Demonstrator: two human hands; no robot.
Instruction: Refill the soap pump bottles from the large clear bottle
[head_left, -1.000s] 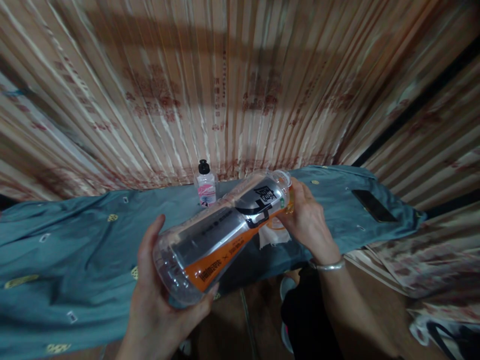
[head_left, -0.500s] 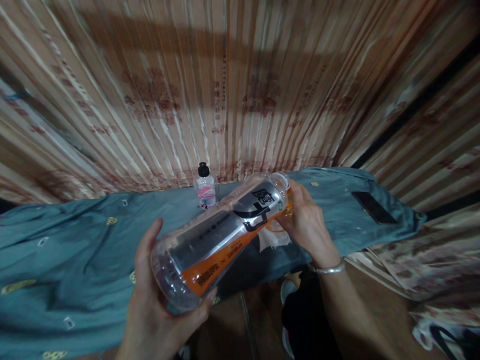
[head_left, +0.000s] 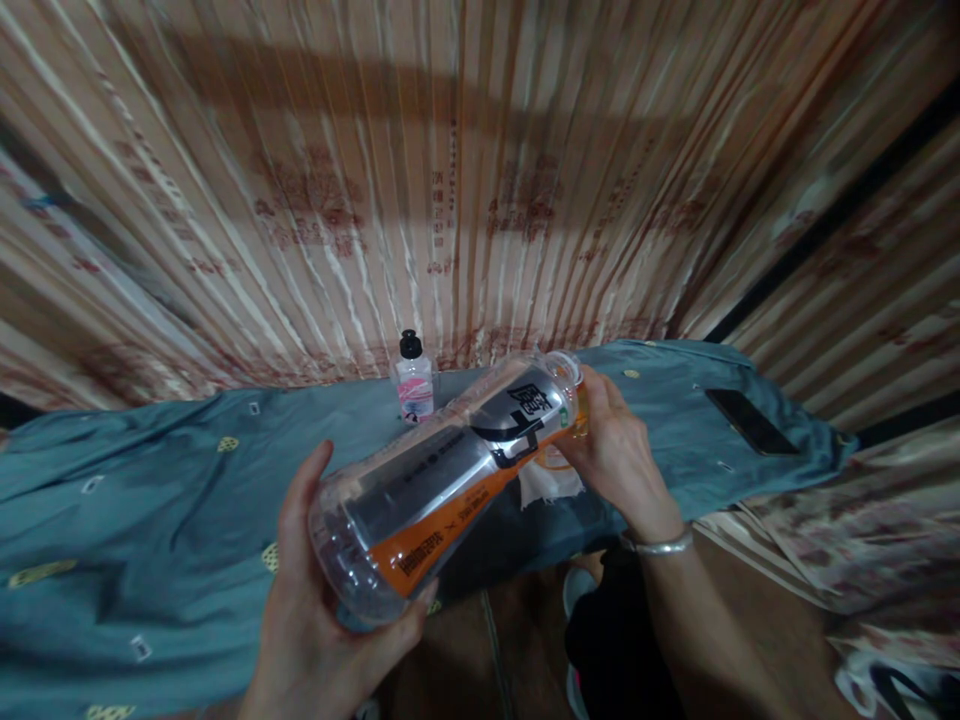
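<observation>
clear bottle [head_left: 442,480] lies tilted between left hand [head_left: 315,610] and right hand [head_left: 619,455].

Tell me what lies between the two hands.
In the head view, the bottle spans it, tilted: left hand grips its base, right hand its neck end.

On the bottle [head_left: 450,480] label, big black Chinese characters; orange-strip print unreadable.

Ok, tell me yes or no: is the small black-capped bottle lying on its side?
No, the small bottle stands upright on the blue cloth, behind the large bottle.
</observation>
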